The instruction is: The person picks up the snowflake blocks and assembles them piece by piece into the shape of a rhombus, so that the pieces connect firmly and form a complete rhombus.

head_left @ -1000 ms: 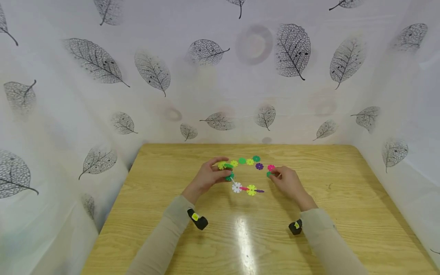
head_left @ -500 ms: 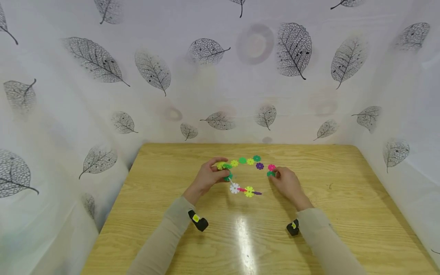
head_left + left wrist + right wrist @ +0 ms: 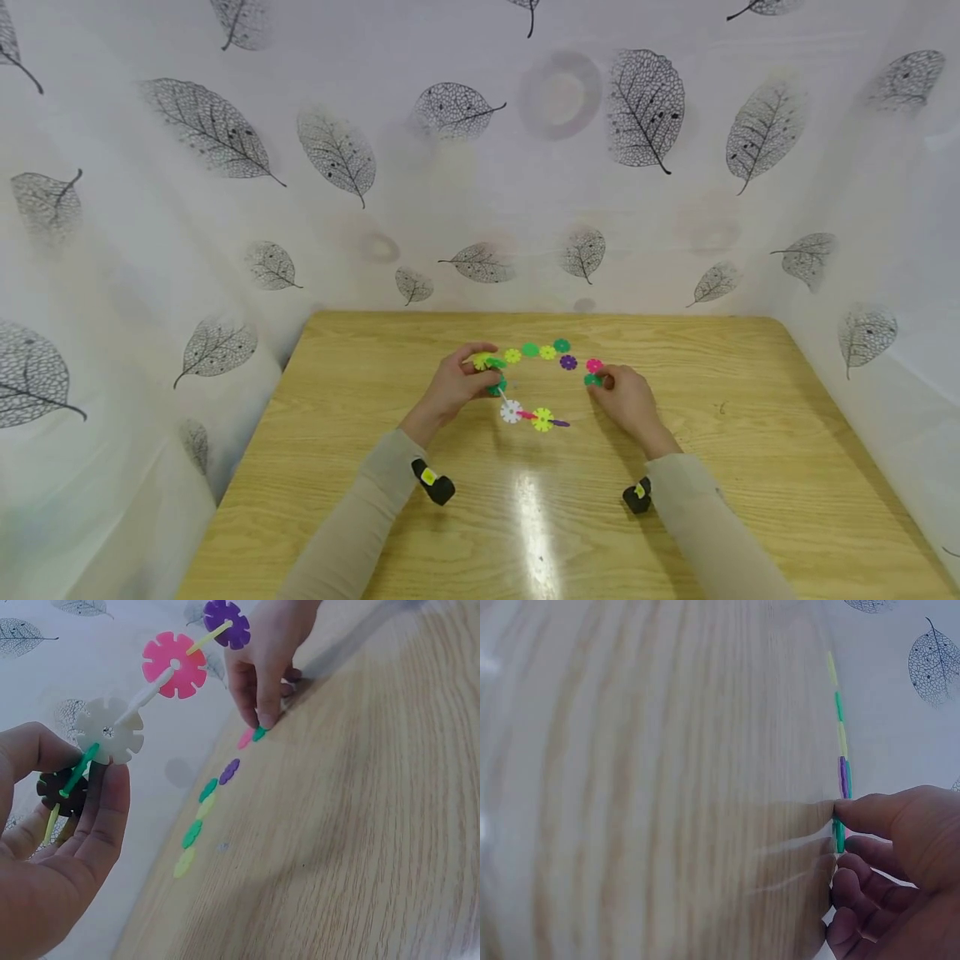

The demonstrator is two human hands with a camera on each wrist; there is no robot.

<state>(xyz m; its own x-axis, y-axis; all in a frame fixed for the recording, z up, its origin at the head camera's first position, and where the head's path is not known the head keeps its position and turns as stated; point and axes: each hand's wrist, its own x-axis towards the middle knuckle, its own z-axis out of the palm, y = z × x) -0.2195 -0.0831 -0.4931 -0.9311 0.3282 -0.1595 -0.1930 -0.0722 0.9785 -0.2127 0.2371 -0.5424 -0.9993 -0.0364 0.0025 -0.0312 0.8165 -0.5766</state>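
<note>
My left hand (image 3: 452, 385) grips one end of a chain of slotted plastic snowflake discs, raised over the table. Past the fingers the chain runs through a white disc (image 3: 112, 729) and a pink disc (image 3: 174, 664) to a purple disc (image 3: 227, 624) at its free end. Low at the tabletop, my right hand (image 3: 628, 402) pinches a green snowflake disc (image 3: 840, 837) between thumb and fingertip. A loose pink disc (image 3: 594, 366) lies right beside those fingers. The far faces of the gripped chain discs are hidden by the left fingers.
Loose discs lie in a row behind the chain, among them a purple disc (image 3: 568, 362), a dark green disc (image 3: 562, 345) and a yellow disc (image 3: 512, 356). The wooden table (image 3: 360, 350) ends at a leaf-print curtain (image 3: 480, 192) at the back and sides.
The free end of the chain has swung slightly left and down. My right hand stays at the green disc with only a slight shift; the loose row looks unchanged.
</note>
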